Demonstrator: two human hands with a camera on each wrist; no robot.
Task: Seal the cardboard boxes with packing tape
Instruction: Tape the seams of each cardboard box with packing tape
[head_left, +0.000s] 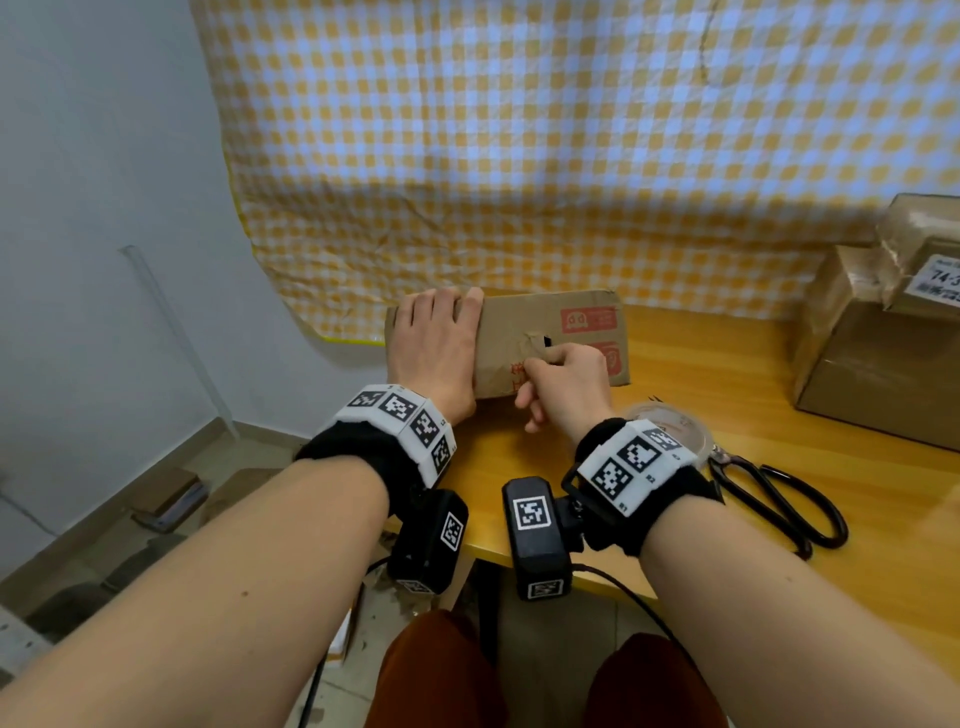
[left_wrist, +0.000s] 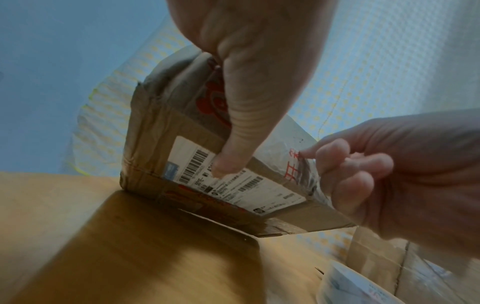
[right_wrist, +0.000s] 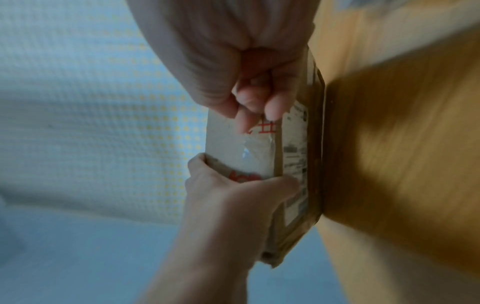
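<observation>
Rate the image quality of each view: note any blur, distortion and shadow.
Head view: sharp at the centre, wide-angle bending at the edges; left hand and right hand on the cardboard box read clearly. Left wrist view: bluish cast, box label legible, dark shadow on the table. Right wrist view: softest, with motion smear across the table at right and label text unreadable.

Both forearms bare, no sleeves. Black padded wristband (head_left: 363, 441) on left wrist, white tile strip (head_left: 405, 421) of black-and-white fiducial markers on top. Same band (head_left: 654, 499) on right, tiles labelled R1, R2. Black camera box (head_left: 428, 540) below left wrist, another (head_left: 537, 535) below right, each tagged; black cable (head_left: 623, 587) off the right one. Rust-brown trousers (head_left: 431, 675).
</observation>
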